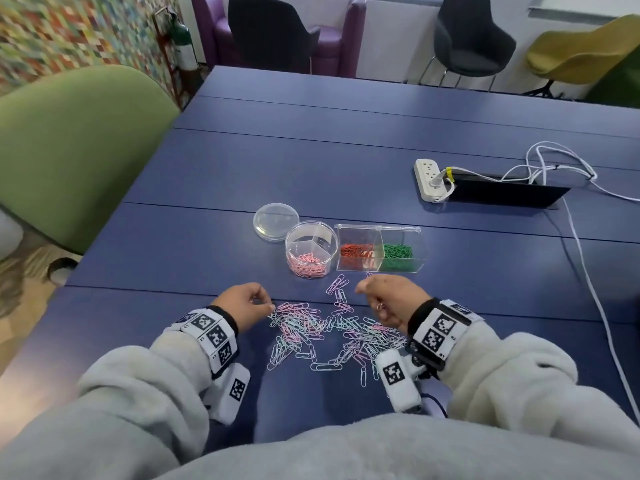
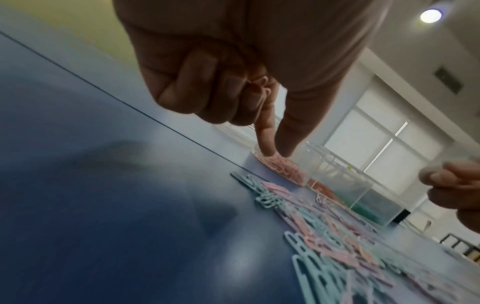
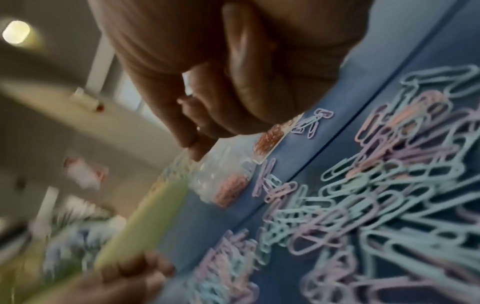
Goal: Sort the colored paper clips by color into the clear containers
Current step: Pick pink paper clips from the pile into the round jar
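Observation:
A loose pile of pale blue, pink and lilac paper clips [image 1: 332,332] lies on the blue table in front of me. My left hand [image 1: 267,305] is at the pile's left edge. In the left wrist view its thumb and forefinger [image 2: 265,142] point down together, and pink clips [image 2: 265,87] are tucked under its curled fingers. My right hand [image 1: 367,293] hovers over the pile's right side, its fingers curled round a few clips [image 1: 380,306]. Behind the pile, a round clear container [image 1: 323,233] holds pink clips, and a clear box [image 1: 398,232] holds red and green clips.
The round lid [image 1: 276,221] lies left of the round container. A few lilac clips [image 1: 337,285] sit apart between pile and containers. A white power strip [image 1: 429,180] with cables and a black cable tray [image 1: 505,192] are at the far right. A green chair [image 1: 69,150] stands left.

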### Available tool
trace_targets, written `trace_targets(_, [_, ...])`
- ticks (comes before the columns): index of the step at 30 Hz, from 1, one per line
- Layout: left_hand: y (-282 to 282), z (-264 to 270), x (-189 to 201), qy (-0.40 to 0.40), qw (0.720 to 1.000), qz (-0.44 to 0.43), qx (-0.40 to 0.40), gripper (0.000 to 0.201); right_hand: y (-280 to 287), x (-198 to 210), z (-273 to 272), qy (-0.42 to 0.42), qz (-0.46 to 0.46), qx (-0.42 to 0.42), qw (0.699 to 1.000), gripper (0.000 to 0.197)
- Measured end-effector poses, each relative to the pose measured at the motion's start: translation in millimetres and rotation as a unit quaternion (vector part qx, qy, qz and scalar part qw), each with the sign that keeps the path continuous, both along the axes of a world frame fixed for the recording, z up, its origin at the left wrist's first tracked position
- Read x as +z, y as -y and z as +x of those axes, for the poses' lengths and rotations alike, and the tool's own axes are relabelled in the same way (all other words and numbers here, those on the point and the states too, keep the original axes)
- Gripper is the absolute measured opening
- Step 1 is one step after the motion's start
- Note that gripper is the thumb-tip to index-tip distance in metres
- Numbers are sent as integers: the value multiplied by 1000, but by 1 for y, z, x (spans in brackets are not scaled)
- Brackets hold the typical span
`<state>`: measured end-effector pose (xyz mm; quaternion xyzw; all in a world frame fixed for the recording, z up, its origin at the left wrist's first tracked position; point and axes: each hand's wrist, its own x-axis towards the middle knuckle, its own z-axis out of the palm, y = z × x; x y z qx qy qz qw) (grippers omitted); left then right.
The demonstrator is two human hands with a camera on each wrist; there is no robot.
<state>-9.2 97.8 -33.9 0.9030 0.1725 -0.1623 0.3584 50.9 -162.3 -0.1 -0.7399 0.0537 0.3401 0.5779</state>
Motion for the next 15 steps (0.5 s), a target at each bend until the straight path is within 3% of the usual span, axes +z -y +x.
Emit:
trace_targets(2, [-1, -1, 0, -11, 999, 28, -28, 11, -8, -2, -1, 58, -148, 125, 979, 13])
trace_targets(5, [1, 2, 1, -24, 995, 62, -68, 10, -23, -3, -1, 106, -236, 224, 940, 16])
trace_targets(8, [8, 7, 0, -23, 992, 78, -101, 8, -36, -4, -3, 182, -332, 314, 870, 11])
trace_targets(11, [13, 14, 0, -13, 986, 104, -132, 7, -46, -3, -5, 208, -355, 379, 829, 18])
trace_targets(15, [18, 23, -2, -15, 983, 117, -140, 10, -56, -6, -2, 226, -357, 404, 811, 24])
